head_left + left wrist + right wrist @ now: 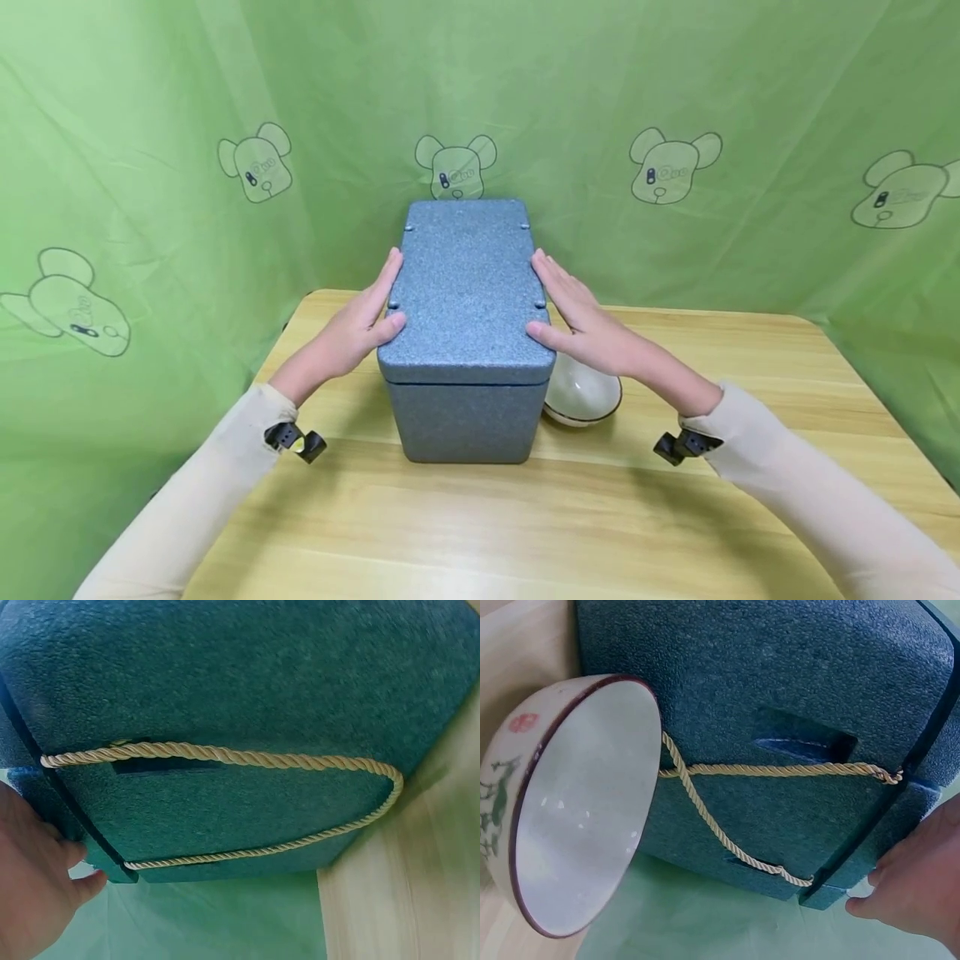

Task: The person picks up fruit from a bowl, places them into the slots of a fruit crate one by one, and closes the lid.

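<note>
A blue-grey foam box (465, 425) with its lid (468, 283) on top stands on the table. My left hand (348, 333) holds the lid's left side, its thumb over the top edge and its fingers along the side. On the opposite side my right hand (585, 321) holds the lid the same way. A thin dark seam runs between lid and box. A twisted gold rope (255, 757) hangs in a loop on the box's left side, and another gold rope (772, 771) lies against its right side.
A white bowl (583, 392) with a dark rim stands right beside the box, under my right hand. In the right wrist view the bowl (592, 802) shows a painted outer wall. A green curtain (570, 67) with mouse-head drawings surrounds the wooden table (465, 533).
</note>
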A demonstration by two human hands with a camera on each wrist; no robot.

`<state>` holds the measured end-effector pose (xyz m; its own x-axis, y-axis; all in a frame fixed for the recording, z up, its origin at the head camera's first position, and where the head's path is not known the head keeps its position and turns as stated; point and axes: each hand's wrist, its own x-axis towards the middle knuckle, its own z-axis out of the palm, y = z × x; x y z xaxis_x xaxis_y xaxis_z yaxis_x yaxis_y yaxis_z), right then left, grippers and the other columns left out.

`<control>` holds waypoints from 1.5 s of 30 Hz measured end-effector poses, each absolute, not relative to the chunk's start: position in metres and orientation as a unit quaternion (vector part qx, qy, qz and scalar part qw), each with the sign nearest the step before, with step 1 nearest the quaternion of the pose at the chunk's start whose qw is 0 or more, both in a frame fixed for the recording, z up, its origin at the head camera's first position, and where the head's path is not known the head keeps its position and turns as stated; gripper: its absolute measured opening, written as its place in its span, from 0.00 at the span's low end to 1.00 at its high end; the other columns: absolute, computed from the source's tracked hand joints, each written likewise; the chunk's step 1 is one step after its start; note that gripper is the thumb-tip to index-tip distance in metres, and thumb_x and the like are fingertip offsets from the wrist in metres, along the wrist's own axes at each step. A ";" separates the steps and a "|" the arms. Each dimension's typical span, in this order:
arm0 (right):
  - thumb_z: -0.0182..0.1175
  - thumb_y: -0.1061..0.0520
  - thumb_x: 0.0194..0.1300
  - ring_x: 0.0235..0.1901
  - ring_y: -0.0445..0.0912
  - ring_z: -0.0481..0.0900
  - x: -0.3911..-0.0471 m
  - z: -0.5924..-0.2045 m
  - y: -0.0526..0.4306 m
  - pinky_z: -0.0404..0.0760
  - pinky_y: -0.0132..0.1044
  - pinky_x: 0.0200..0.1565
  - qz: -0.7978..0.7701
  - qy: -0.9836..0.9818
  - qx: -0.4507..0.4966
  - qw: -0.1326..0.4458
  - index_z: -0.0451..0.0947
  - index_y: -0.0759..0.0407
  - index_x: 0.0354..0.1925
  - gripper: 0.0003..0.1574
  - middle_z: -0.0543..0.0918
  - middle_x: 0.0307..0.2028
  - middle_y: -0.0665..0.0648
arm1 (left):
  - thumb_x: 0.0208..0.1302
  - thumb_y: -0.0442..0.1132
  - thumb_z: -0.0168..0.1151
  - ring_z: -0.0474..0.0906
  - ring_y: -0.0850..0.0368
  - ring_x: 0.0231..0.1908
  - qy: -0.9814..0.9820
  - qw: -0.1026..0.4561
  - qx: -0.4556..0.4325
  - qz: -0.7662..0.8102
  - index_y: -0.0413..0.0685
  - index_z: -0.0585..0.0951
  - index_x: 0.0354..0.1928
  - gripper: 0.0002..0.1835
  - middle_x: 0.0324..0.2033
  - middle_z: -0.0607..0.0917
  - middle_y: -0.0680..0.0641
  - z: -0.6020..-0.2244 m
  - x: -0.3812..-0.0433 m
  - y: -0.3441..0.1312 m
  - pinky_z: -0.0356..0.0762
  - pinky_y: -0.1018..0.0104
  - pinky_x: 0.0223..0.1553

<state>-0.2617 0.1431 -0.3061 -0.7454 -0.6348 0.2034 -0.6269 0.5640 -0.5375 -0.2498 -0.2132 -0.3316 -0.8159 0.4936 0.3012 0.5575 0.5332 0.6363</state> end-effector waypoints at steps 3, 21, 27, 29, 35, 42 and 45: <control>0.52 0.41 0.77 0.82 0.50 0.30 -0.261 -0.308 0.143 0.36 0.61 0.79 -0.299 0.884 -0.359 -0.002 0.31 0.53 0.83 0.55 0.31 0.82 0.50 | 0.73 0.73 0.32 0.37 0.47 0.82 -0.879 0.059 -0.305 -0.361 0.46 0.34 0.82 0.51 0.82 0.33 0.49 -0.334 -0.249 -0.213 0.42 0.46 0.80; 0.33 0.28 0.78 0.82 0.53 0.30 -0.250 -0.328 0.142 0.36 0.62 0.78 -0.298 0.884 -0.357 -0.056 0.27 0.54 0.82 0.53 0.29 0.82 0.53 | 0.66 0.80 0.18 0.42 0.38 0.81 -0.871 0.112 -0.336 -0.341 0.38 0.36 0.81 0.59 0.81 0.37 0.37 -0.346 -0.254 -0.206 0.46 0.38 0.78; 0.35 0.30 0.79 0.82 0.52 0.29 -0.248 -0.325 0.141 0.34 0.61 0.79 -0.294 0.891 -0.342 -0.045 0.27 0.53 0.82 0.52 0.28 0.82 0.52 | 0.66 0.81 0.22 0.40 0.41 0.81 -0.878 0.086 -0.335 -0.331 0.43 0.36 0.82 0.57 0.82 0.35 0.43 -0.340 -0.259 -0.211 0.46 0.39 0.78; 0.40 0.32 0.78 0.82 0.51 0.28 -0.249 -0.321 0.141 0.32 0.60 0.79 -0.281 0.898 -0.337 -0.037 0.28 0.53 0.82 0.53 0.28 0.82 0.52 | 0.70 0.77 0.28 0.40 0.42 0.81 -0.878 0.076 -0.336 -0.333 0.45 0.38 0.82 0.54 0.82 0.36 0.46 -0.338 -0.261 -0.214 0.45 0.40 0.79; 0.47 0.31 0.75 0.82 0.51 0.27 -0.277 -0.305 0.139 0.26 0.60 0.78 -0.240 0.917 -0.318 -0.018 0.29 0.52 0.83 0.57 0.30 0.82 0.53 | 0.76 0.64 0.43 0.43 0.46 0.81 -0.877 0.062 -0.330 -0.343 0.53 0.47 0.83 0.43 0.82 0.42 0.54 -0.333 -0.285 -0.220 0.45 0.40 0.79; 0.42 0.24 0.73 0.82 0.50 0.27 -0.314 -0.300 0.139 0.24 0.59 0.78 -0.224 0.926 -0.303 -0.010 0.31 0.51 0.83 0.59 0.32 0.83 0.54 | 0.76 0.66 0.41 0.43 0.48 0.82 -0.891 0.075 -0.312 -0.321 0.57 0.47 0.83 0.41 0.82 0.42 0.58 -0.327 -0.327 -0.217 0.44 0.40 0.79; 0.40 0.24 0.73 0.82 0.50 0.27 -0.319 -0.299 0.140 0.24 0.60 0.78 -0.225 0.927 -0.301 -0.008 0.32 0.51 0.83 0.58 0.33 0.83 0.54 | 0.79 0.61 0.39 0.42 0.49 0.82 -0.890 0.066 -0.310 -0.329 0.55 0.44 0.83 0.39 0.82 0.41 0.55 -0.330 -0.330 -0.214 0.44 0.46 0.80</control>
<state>-0.3193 0.1398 -0.2992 -0.8189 -0.5541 0.1496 -0.5611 0.7179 -0.4122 -0.3299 -0.2135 -0.3304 -0.7987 0.5083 0.3219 0.5955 0.5917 0.5434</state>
